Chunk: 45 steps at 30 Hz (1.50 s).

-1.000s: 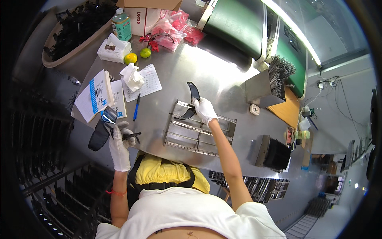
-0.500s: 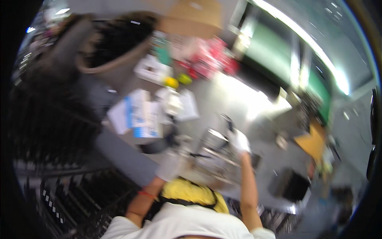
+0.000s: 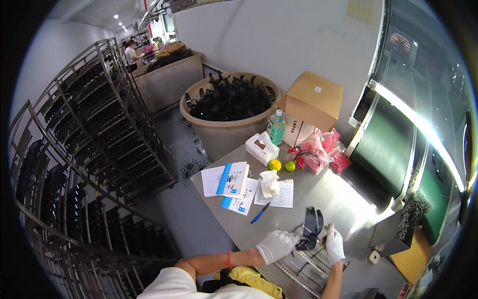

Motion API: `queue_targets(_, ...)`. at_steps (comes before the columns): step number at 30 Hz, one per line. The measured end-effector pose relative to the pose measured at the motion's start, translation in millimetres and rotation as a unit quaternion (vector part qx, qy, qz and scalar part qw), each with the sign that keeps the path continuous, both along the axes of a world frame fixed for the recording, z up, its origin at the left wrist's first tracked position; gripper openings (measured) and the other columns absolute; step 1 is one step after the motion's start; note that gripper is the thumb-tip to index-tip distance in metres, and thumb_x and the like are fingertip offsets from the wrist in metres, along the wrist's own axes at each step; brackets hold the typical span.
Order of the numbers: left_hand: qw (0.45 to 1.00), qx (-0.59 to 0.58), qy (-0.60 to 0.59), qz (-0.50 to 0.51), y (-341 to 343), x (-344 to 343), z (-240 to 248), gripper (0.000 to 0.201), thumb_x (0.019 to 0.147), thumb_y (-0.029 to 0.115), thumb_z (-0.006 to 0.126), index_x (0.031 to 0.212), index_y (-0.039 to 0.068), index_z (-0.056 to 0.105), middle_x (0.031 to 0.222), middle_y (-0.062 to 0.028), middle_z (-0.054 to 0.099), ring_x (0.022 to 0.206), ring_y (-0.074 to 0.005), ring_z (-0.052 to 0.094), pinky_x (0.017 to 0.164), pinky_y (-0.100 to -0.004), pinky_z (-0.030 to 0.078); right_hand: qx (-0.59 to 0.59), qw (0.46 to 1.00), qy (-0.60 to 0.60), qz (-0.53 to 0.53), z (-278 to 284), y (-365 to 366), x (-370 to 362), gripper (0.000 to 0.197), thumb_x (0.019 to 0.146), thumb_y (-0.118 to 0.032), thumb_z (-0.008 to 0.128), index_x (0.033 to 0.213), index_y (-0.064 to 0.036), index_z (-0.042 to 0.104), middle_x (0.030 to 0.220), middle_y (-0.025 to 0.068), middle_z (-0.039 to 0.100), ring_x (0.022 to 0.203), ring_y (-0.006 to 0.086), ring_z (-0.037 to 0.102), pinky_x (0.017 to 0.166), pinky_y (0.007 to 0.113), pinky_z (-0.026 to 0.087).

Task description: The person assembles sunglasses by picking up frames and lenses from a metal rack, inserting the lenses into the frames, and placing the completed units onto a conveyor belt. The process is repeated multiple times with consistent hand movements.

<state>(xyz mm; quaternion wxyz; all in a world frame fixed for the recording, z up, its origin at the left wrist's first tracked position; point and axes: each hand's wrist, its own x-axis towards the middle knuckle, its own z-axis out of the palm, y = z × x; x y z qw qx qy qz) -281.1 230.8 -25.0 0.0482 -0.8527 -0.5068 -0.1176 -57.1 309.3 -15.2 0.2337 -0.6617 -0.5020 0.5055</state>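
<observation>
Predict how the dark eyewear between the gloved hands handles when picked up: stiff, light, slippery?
The dark eyewear probably feels light, as its pieces look thin. It is likely fairly stiff, since its curved shape stands up without visibly sagging. Its shiny surface might slip a little against the white fabric-looking gloves on the left hand and right hand.

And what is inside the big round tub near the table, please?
The tub holds a heap of black curved pieces, some rising above its rim. Whatever lies below the top layer is covered.
</observation>
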Motion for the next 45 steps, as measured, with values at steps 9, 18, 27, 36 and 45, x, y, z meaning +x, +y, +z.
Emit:
queue_targets(9,0.888,-0.295,-0.294,-0.196,-5,23,38,0.044,0.096,0.029,0.059,0.137,0.017,0.054,0.069,-0.0151,0.061,0.063,-0.0292,0.066,0.058,-0.042,0.053,0.116,0.984,0.115,0.072,67,-62,33,0.02,0.086,0.0,0.061,0.105,0.0012,0.066,0.086,-0.0035,0.062,0.077,0.0062,0.053,0.07,0.023,0.046)
queue_targets(18,0.885,0.385,-0.076,0.252,193,-150,194,0.055,0.089,0.03,0.07,0.126,-0.008,0.055,0.13,-0.0256,0.058,0.12,-0.0387,0.055,0.102,-0.0414,0.044,0.149,0.978,0.066,-0.131,-23,-19,71,0.03,0.099,-0.017,0.055,0.119,0.0052,0.06,0.098,0.0069,0.067,0.09,0.015,0.061,0.083,0.03,0.048)
queue_targets(27,0.913,-0.017,-0.395,0.098,118,-75,-8,0.056,0.088,0.0,0.064,0.142,0.003,0.046,0.143,-0.0155,0.046,0.122,-0.0254,0.052,0.09,-0.0335,0.049,0.061,0.993,-0.082,-0.052,-77,-6,59,0.041,0.095,-0.032,0.056,0.126,-0.006,0.06,0.111,0.0214,0.069,0.108,0.0384,0.063,0.094,0.04,0.047)
queue_targets(36,0.887,-0.139,-0.433,0.076,80,-76,-42,0.067,0.087,-0.003,0.061,0.149,0.011,0.038,0.14,-0.0118,0.047,0.083,-0.0143,0.053,0.074,-0.0285,0.05,0.114,0.969,-0.216,-0.02,-65,8,31,0.028,0.097,-0.032,0.052,0.113,-0.0102,0.061,0.093,0.0209,0.069,0.092,0.0419,0.065,0.081,0.05,0.049)
queue_targets(45,0.831,-0.232,-0.491,0.119,70,-57,-29,0.065,0.088,-0.005,0.059,0.148,0.008,0.039,0.119,-0.0071,0.054,0.077,-0.0109,0.048,0.073,-0.0279,0.048,0.134,0.932,-0.335,0.029,-75,18,20,0.024,0.097,-0.029,0.051,0.111,-0.0114,0.059,0.086,0.0188,0.07,0.083,0.0407,0.066,0.077,0.051,0.051)
